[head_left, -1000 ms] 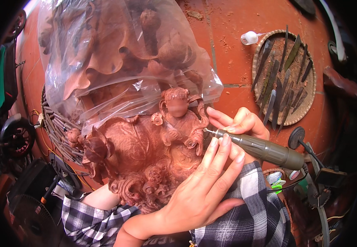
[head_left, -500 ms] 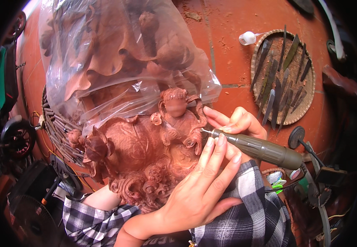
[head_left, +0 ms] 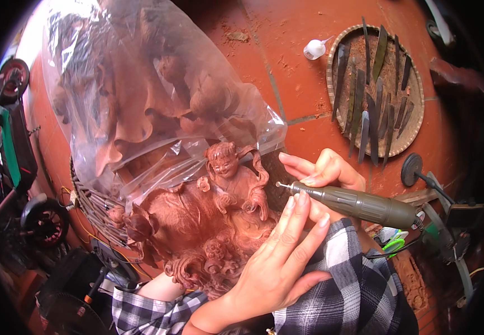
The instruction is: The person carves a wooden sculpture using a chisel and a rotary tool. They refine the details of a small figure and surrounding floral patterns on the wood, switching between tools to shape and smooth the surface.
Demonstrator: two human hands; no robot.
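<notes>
A reddish-brown wood carving (head_left: 180,215) with a small smiling figure (head_left: 225,164) and a flowing ribbon stands in front of me. My right hand (head_left: 334,173) grips a dark olive rotary carving tool (head_left: 359,205), its thumb near the metal nose. The tool's small round bit (head_left: 278,183) points left, a short gap from the ribbon and sleeve of the figure. My left hand (head_left: 272,257) lies palm down with fingers stretched out, its fingertips against the underside of the tool's front end. The lower right of the carving is partly behind this hand.
Clear plastic sheeting (head_left: 141,106) covers a larger carving behind. A round woven tray (head_left: 418,123) holds several flat files, beside a small white bottle (head_left: 314,49). Bundled sticks (head_left: 94,198) and wheeled equipment (head_left: 43,223) stand at left. A disc-based stand (head_left: 411,170) is at right.
The bit was at the figure's ribbon edge and is now apart from it, to the right. The whole view has shifted, with the carving turned slightly. Both hands keep their pose.
</notes>
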